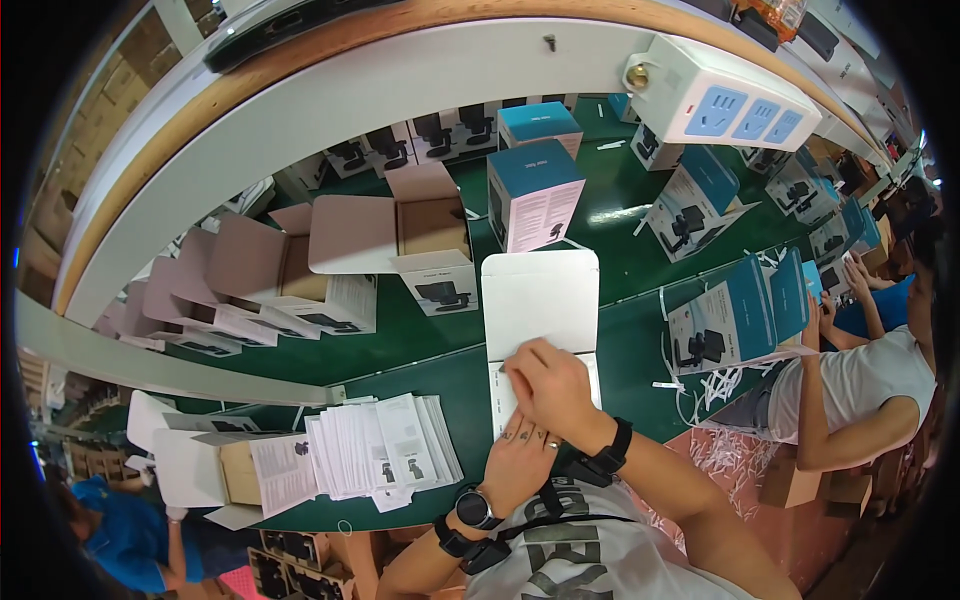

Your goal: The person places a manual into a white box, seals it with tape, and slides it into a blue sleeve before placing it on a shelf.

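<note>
A white cardboard box (pixel 540 300) lies in front of me at the table's near edge, its plain lid flap folded away from me. Over its near half my hands cross. My right hand (pixel 550 388) is closed, its bent fingers down at the box; what its fingertips hold is hidden. Just below, my left hand (pixel 520 462) grips the near part of the box, with its fingertips tucked under the right hand. A stack of white printed leaflets (pixel 380 450) lies left of the box.
Open product cartons (pixel 430 230) line the left rear, beside closed blue-topped cartons (pixel 535 195). A leaflet-topped open carton (pixel 235 470) stands left. A power strip (pixel 735 105) hangs overhead. Co-workers sit right (pixel 850 390) and left (pixel 120 530). Paper shreds (pixel 725 385) lie near the right carton.
</note>
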The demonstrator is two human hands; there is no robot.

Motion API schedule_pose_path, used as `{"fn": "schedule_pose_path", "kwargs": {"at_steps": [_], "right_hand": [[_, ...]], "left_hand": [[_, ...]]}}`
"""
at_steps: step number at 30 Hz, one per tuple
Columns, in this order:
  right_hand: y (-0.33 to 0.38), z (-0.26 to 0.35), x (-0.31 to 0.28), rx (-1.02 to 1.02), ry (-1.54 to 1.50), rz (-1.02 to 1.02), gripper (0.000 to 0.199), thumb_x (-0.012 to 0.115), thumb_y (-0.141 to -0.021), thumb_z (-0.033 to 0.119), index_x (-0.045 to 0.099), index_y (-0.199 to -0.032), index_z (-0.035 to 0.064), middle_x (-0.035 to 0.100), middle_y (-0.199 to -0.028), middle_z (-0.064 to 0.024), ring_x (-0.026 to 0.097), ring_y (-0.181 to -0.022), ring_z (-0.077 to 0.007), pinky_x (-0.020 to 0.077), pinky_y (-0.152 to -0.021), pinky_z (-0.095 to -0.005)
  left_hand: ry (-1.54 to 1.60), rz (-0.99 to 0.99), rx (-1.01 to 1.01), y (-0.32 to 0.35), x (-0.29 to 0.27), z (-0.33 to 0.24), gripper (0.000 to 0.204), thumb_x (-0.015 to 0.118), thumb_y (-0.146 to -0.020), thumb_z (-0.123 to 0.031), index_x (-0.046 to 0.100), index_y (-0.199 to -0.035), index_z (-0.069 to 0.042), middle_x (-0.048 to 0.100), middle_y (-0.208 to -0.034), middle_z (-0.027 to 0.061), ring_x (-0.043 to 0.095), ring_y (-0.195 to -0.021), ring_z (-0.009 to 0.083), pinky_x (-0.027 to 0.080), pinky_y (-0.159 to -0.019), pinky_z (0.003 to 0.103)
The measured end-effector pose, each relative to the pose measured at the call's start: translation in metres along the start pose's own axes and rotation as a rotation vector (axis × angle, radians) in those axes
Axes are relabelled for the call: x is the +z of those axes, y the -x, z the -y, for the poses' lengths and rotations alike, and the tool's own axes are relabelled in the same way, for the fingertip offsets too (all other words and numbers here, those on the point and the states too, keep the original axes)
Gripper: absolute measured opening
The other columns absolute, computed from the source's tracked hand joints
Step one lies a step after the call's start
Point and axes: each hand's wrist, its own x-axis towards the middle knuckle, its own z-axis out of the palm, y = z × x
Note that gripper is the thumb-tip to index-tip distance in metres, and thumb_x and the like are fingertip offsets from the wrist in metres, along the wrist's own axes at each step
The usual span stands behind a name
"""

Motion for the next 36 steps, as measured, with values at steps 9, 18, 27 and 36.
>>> {"fn": "schedule_pose_path", "kwargs": {"at_steps": [9, 18, 27, 36], "right_hand": [[-0.006, -0.003, -0.016, -0.026, -0.061, 0.202, 0.019, 0.080, -0.079, 0.012, 0.070, -0.094, 0.0090, 0.067, -0.089, -0.0096, 0.069, -0.080, -0.0324, 0.0557, -0.070, -0.0428], [0.059, -0.106, -0.137, 0.220, 0.096, 0.284, 0.042, 0.077, -0.093, 0.017, 0.066, -0.131, 0.0034, 0.074, -0.113, -0.0118, 0.069, -0.079, -0.0224, 0.0541, -0.071, -0.0322], [0.061, -0.069, -0.139, 0.414, -0.962, 0.410, 0.045, 0.062, -0.106, 0.021, 0.059, -0.146, 0.0016, 0.073, -0.130, -0.0089, 0.065, -0.086, -0.0140, 0.0514, -0.074, -0.0309], [-0.006, 0.009, -0.077, -0.298, -0.547, 0.376, 0.025, 0.075, -0.095, 0.019, 0.069, -0.115, 0.0050, 0.071, -0.107, -0.0106, 0.067, -0.092, -0.0327, 0.0531, -0.083, -0.0423]], "left_hand": [[0.031, 0.145, -0.051, 0.002, 0.005, -0.006, 0.041, 0.065, -0.090, -0.016, 0.070, -0.129, -0.003, 0.067, -0.127, 0.0196, 0.064, -0.124, 0.0358, 0.048, -0.112, 0.046], [0.010, 0.125, 0.034, -0.017, -0.021, -0.004, 0.074, 0.076, -0.087, -0.019, 0.051, -0.155, -0.005, 0.044, -0.164, 0.0206, 0.044, -0.151, 0.0374, 0.037, -0.123, 0.048], [0.350, 0.065, -0.107, -0.014, -0.064, 0.002, 0.051, 0.077, -0.094, -0.019, 0.064, -0.141, -0.005, 0.061, -0.147, 0.0194, 0.061, -0.132, 0.0326, 0.047, -0.113, 0.041], [1.271, -0.077, -0.540, 0.025, -0.051, 0.017, 0.027, 0.080, -0.095, -0.013, 0.072, -0.120, -0.004, 0.076, -0.108, 0.0055, 0.069, -0.097, 0.0148, 0.056, -0.085, 0.033]]}}
